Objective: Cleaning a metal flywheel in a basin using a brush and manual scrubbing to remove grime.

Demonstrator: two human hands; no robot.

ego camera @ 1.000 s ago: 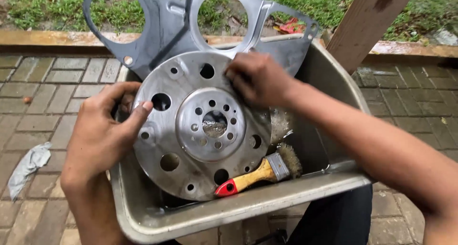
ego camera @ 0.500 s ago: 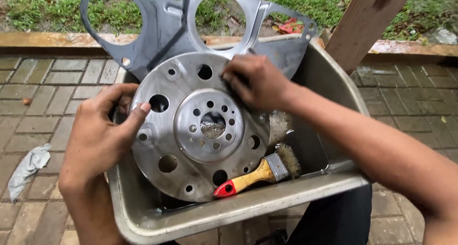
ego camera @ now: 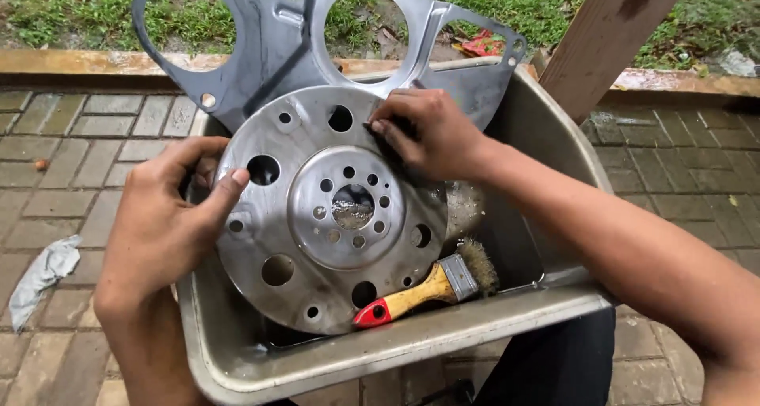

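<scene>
A round grey metal disc [ego camera: 332, 216] with many holes stands tilted inside a grey metal tub [ego camera: 396, 347]. My left hand [ego camera: 170, 216] grips the disc's left rim, thumb lying on its face. My right hand [ego camera: 431, 133] presses on the disc's upper right part, fingers bent; something dark may be under them, but it is hidden. A paintbrush [ego camera: 427, 287] with a yellow and red handle lies in the tub against the disc's lower right edge.
A flat grey metal plate [ego camera: 277, 50] with large round cut-outs leans behind the tub. A wooden post [ego camera: 609, 34] rises at the upper right. A crumpled grey rag [ego camera: 43, 275] lies on the brick paving at the left. Grass lies beyond a kerb.
My right hand has shifted slightly along the disc's upper right face. The disc and my left hand stay about where they were.
</scene>
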